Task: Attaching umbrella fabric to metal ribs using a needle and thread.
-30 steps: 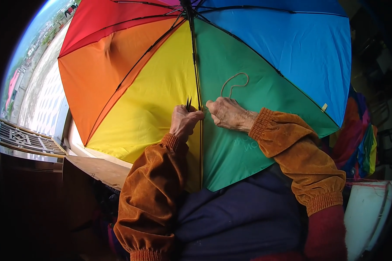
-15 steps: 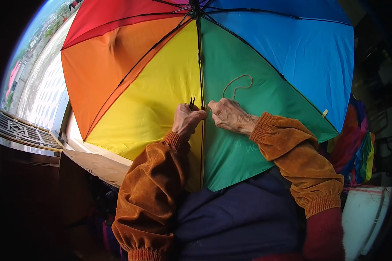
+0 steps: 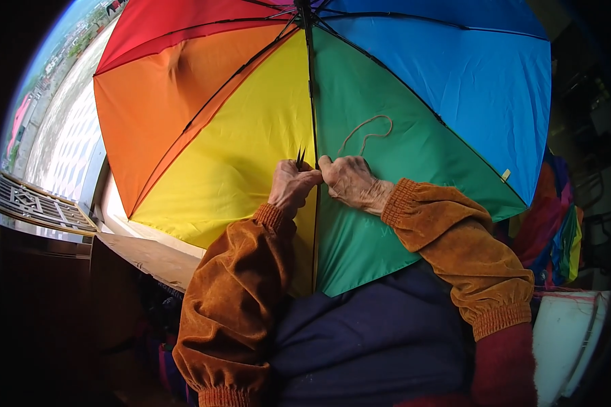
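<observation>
An opened umbrella (image 3: 265, 136) with rainbow panels lies inside up before me, its dark ribs meeting at the top. My left hand (image 3: 294, 185) is closed over the yellow panel, beside the rib between yellow and green. Two thin dark pointed blades, apparently thread snips (image 3: 300, 159), stick up out of its fist. Against the same rib, my right hand (image 3: 353, 182) pinches from the green side, its fingertips touching or nearly touching the left ones. A pale thread (image 3: 381, 118) loops out from behind the right hand over the green panel. Whatever lies between the fingertips is hidden.
Dark blue cloth (image 3: 373, 332) covers my lap beneath the umbrella's near edge. Multicoloured fabric (image 3: 557, 224) hangs in a bundle at the right, above a whitish box-like object (image 3: 569, 339). On the left are a brown board (image 3: 149, 258) and a metal grille (image 3: 44, 203) by a bright opening.
My right hand has moved slightly left, up to the rib and the left fingertips. The thread loop shifted a little with it. My left hand has stayed almost still.
</observation>
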{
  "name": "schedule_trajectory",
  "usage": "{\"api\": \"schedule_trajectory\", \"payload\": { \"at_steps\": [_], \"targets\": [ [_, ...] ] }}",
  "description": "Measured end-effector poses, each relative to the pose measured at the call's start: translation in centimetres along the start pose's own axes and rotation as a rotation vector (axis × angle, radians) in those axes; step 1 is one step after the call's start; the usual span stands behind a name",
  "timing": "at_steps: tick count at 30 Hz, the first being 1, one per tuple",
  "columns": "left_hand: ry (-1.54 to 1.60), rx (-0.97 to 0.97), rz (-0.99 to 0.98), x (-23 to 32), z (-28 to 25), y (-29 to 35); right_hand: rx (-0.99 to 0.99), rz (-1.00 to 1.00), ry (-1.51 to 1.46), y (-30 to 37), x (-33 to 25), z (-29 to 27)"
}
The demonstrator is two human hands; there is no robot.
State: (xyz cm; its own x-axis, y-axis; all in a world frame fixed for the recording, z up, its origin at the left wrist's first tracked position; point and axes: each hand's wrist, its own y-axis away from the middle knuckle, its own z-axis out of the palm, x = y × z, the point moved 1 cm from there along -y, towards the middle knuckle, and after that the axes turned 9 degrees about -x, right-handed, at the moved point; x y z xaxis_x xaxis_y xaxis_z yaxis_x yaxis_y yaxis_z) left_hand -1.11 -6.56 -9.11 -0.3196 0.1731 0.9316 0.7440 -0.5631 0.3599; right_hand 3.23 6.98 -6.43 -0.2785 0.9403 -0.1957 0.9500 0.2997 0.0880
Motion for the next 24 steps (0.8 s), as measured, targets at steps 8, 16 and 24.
{"api": "schedule_trajectory", "payload": {
  "at_steps": [8, 16, 24],
  "targets": [
    [-0.027, 0.044, 0.030, -0.5, -0.1, -0.1, 0.142, -0.070, 0.009, 0.3, 0.4, 0.8],
    [-0.075, 0.065, 0.015, -0.4, -0.3, 0.0, 0.173, -0.023, -0.432, 0.1, 1.9, 0.2],
    [-0.044, 0.031, 0.002, -0.5, -0.2, -0.1, -0.041, 0.285, -0.934, -1.0, 0.5, 0.0]
  ]
}}
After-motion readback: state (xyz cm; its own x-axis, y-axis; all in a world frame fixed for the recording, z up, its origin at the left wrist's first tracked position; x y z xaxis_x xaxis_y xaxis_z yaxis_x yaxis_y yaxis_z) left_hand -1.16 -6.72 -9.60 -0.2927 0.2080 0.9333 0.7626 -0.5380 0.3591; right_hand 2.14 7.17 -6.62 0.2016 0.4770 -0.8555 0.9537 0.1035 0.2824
